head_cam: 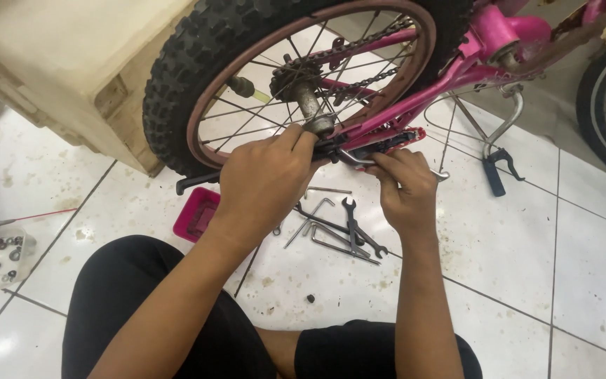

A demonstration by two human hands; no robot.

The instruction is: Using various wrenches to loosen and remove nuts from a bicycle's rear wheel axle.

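- Passage above the hands is blocked by the knobby rear wheel [303, 77] and pink frame [415, 105].
- The floor between the forearms is cluttered with wrenches and hex keys [338, 228].
- Bare tile [583, 274] is left open at the right, beyond the kickstand [496, 158].

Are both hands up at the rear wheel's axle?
Yes: the left hand and right hand both grip tools at the axle.

Single head-worn view, looking steeply down and forward from close range. Person's knees sit at bottom of frame, white tiled floor [569, 231] fills lower right, pink bicycle wheel [303, 77] spans top centre. Both hands meet mid-frame. No second view to overlap.
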